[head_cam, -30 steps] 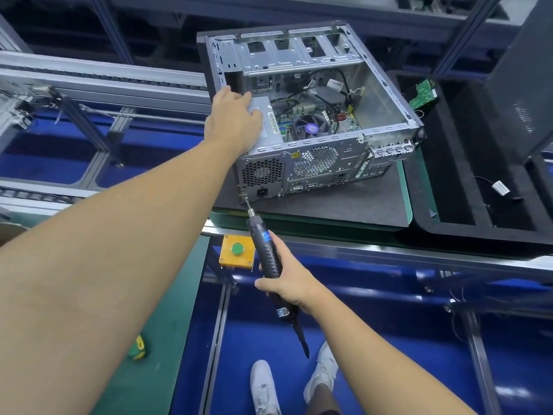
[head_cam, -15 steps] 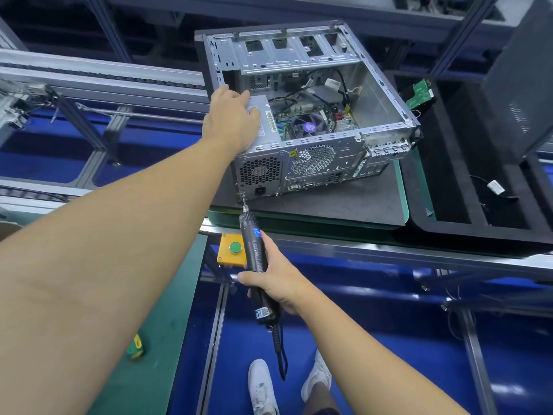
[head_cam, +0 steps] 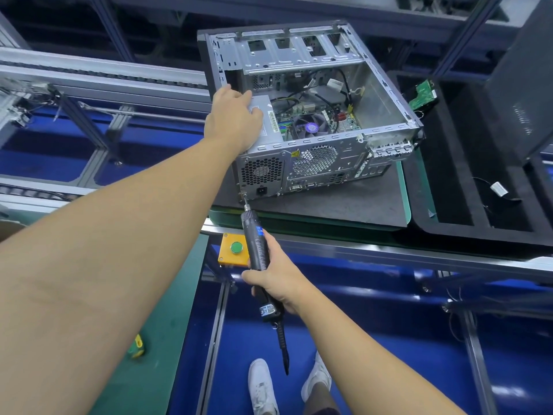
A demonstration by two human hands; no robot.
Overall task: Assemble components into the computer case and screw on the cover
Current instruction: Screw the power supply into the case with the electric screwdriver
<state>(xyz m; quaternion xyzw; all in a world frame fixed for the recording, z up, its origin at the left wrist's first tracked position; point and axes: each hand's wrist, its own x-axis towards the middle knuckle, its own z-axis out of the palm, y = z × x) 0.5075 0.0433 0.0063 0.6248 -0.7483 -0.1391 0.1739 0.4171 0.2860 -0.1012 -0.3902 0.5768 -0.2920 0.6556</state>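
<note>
An open grey computer case [head_cam: 386, 97] lies on its side on a dark mat [head_cam: 344, 205], its rear panel facing me. Inside I see the motherboard with a fan [head_cam: 309, 127] and cables. My left hand [head_cam: 233, 121] rests flat on the silver power supply [head_cam: 263, 136] at the case's near left corner. My right hand [head_cam: 276, 280] grips a black electric screwdriver [head_cam: 257, 250]. Its bit touches the lower left corner of the rear panel, beside the power socket [head_cam: 261, 191].
A yellow box with a green button [head_cam: 235, 249] hangs on the conveyor rail just left of the screwdriver. A black foam tray [head_cam: 449, 175] with a green circuit board [head_cam: 423, 94] and a small cable sits right of the case. A dark side panel [head_cam: 520, 85] leans at far right.
The screwdriver has swung more upright and its bit has settled against the rear panel's lower left corner. My left hand stays on the power supply.
</note>
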